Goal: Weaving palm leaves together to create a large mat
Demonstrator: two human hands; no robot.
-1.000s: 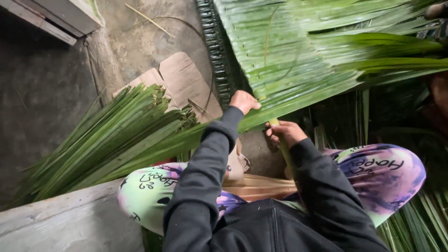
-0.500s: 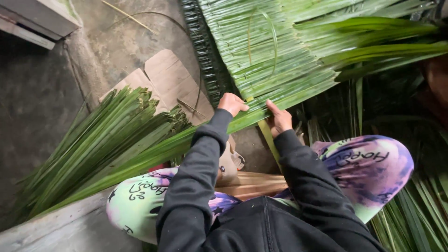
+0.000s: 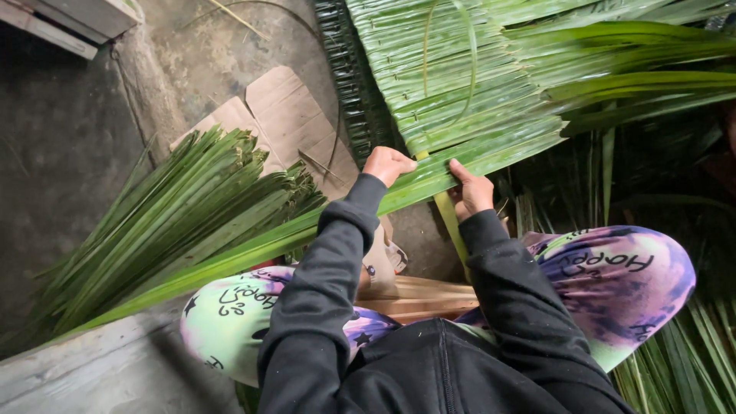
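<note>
A wide mat of woven green palm leaves [image 3: 468, 77] lies ahead of me. Its nearest edge is a long folded palm leaf [image 3: 253, 249] that runs off to the lower left. My left hand [image 3: 387, 163] is closed on this leaf at the mat's lower corner. My right hand [image 3: 473, 189] presses on the same leaf a little to the right, fingers bent over it. A thin yellow-green rib [image 3: 452, 226] hangs down between my hands. My dark sleeves and patterned trousers fill the bottom of the view.
A bundle of loose green palm leaves [image 3: 169, 222] lies at the left on flattened cardboard [image 3: 284, 100]. More leaves spread at the right and lower right [image 3: 690, 360]. Wooden slats [image 3: 418, 295] sit between my knees. A concrete ledge [image 3: 92, 368] runs at the lower left.
Both hands have moved up and closer together onto the mat's edge leaf. The right hand has shifted from the hanging rib to the leaf.
</note>
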